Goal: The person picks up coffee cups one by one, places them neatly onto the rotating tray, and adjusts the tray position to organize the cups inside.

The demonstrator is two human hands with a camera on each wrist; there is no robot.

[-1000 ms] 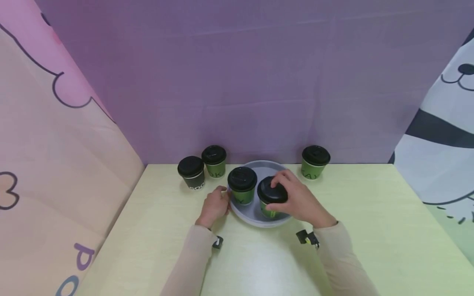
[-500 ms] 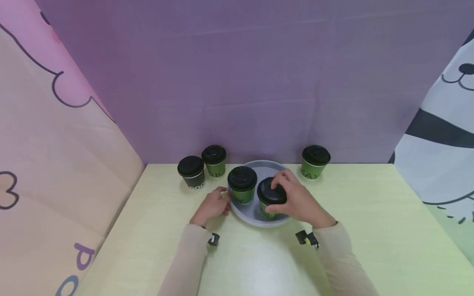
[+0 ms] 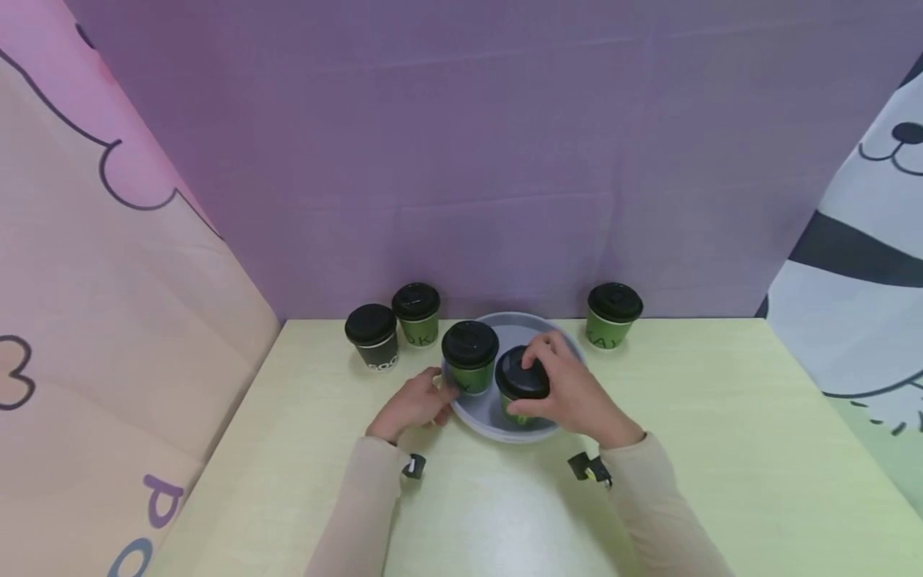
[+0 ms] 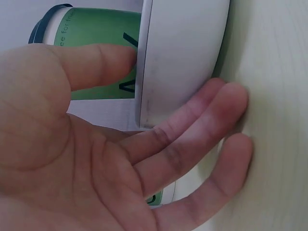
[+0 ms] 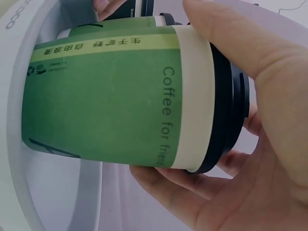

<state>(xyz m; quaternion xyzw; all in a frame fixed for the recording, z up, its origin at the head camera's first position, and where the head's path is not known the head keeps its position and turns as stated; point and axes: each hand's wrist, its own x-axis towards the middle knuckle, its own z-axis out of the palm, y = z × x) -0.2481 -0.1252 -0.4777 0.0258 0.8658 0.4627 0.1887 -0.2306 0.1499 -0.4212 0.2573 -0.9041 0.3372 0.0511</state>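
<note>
My right hand (image 3: 573, 393) grips a green paper coffee cup (image 5: 110, 96) with a black lid (image 3: 521, 375), thumb on the near side and fingers around the lid and far side. The cup stands upright on a round grey tray (image 3: 490, 425), right of another lidded green cup (image 3: 472, 377). At the tray's left edge is my left hand (image 3: 414, 405). In the left wrist view its thumb (image 4: 103, 65) lies over the rim, while curled fingers (image 4: 187, 139) reach along the outer wall to the underside, holding that edge.
A black-lidded dark cup (image 3: 375, 349) and a green cup (image 3: 421, 327) stand back left on the pale table (image 3: 505, 513). Another green cup (image 3: 609, 324) stands back right of the tray. A purple cloth (image 3: 461, 160) rises behind the table.
My right hand and its cup have shifted slightly left, nearer the other cup on the tray. The left wrist has moved a little left, with the hand still at the tray's edge.
</note>
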